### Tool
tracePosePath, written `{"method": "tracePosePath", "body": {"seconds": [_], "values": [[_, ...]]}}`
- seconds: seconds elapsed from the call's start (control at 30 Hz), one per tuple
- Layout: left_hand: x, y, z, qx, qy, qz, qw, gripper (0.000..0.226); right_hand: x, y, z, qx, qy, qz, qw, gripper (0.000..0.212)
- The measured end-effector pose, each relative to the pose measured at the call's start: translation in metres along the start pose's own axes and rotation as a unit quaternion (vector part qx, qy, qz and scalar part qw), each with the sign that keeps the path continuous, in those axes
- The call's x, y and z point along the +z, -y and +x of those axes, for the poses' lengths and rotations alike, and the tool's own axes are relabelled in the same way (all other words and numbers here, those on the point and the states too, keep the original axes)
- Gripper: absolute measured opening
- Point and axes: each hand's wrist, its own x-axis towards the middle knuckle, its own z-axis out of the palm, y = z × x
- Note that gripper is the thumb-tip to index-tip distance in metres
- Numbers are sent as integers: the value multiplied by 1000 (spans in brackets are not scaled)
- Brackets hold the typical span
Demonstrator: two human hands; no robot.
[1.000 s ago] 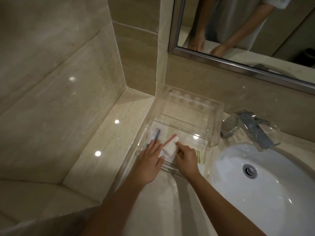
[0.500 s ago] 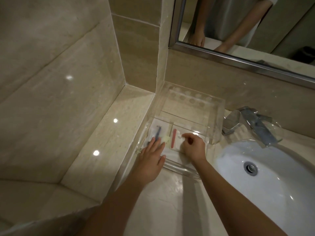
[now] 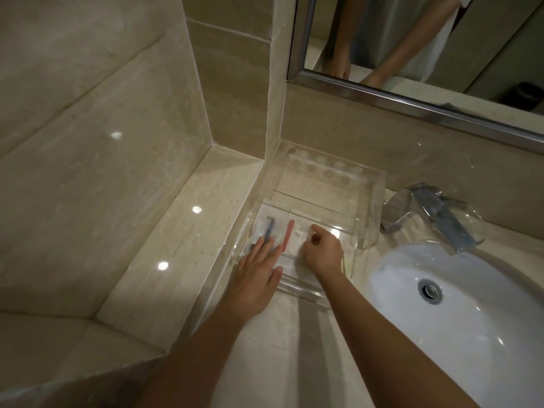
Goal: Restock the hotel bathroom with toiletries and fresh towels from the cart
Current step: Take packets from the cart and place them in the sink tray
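Beside the sink (image 3: 471, 319), toothbrush packets (image 3: 294, 252) already lie in the front compartment of the clear tray (image 3: 374, 184) on the desk (image 3: 279, 348). The left hand (image 3: 256, 278) presses them, fingers straight. The right hand (image 3: 322, 251) curls its fingers at one packet, grip unclear. No towels show, so that part looks left to do.

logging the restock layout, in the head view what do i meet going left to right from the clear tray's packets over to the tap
blue-handled wrapped toiletry → red-handled wrapped toiletry → right hand → chrome faucet; left hand overlaps the blue-handled one, so it is left out
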Motion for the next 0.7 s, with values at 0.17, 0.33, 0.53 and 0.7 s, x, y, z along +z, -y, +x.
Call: {"method": "tracePosePath", "body": {"seconds": [0.17,0.33,0.53,0.7], "values": [[-7,-4,-3,6,3,-4,1000,52,-1,2,-1,19,17,-32,999,39],[-21,-16,-17,-16,-27,30,999,49,-19,-10,-6,-25,12,-79,997,41],[-38,-45,-53,-77,-49,-124,988,23,-68,-17,-31,-104,161,65,979,26],[-57,-71,-105,-121,7,-85,989,28,-119,5,-60,-210,343,47,914,22]]}}
